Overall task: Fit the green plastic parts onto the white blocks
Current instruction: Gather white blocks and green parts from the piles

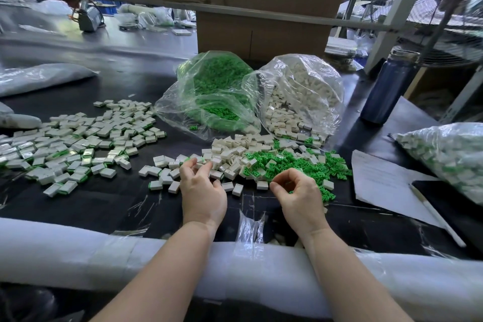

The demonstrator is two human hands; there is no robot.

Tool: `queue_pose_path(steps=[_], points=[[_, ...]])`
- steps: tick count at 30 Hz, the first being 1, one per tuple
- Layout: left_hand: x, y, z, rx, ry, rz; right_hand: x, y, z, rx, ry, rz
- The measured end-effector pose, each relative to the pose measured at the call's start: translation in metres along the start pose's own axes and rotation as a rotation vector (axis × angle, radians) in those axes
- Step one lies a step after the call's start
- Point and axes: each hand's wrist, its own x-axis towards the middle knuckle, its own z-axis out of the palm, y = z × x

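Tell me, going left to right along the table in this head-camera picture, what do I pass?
Spread of assembled blocks → bag of green parts → bag of white blocks → dark bottle → sheet of paper → bag of finished pieces.

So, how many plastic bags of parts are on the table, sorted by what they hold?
Clear plastic bag of green plastic parts: 1
Clear plastic bag of white blocks: 1
Clear plastic bag of fitted white-and-green pieces: 1
Total: 3
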Motion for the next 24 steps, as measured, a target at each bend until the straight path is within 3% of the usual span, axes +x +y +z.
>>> queue_pose_path(steps=[13,24], points=[[-0.001,-0.0024,0.0028,0.089,-0.053,0.004,0.0014,0.0025,-0.0018,-0.301,0.069,0.026],[-0.002,-0.0011,0.0035,0.115,-0.06,0.011,0.0002,0.0057,0.0077,-0.483,-0.139,-0.063]])
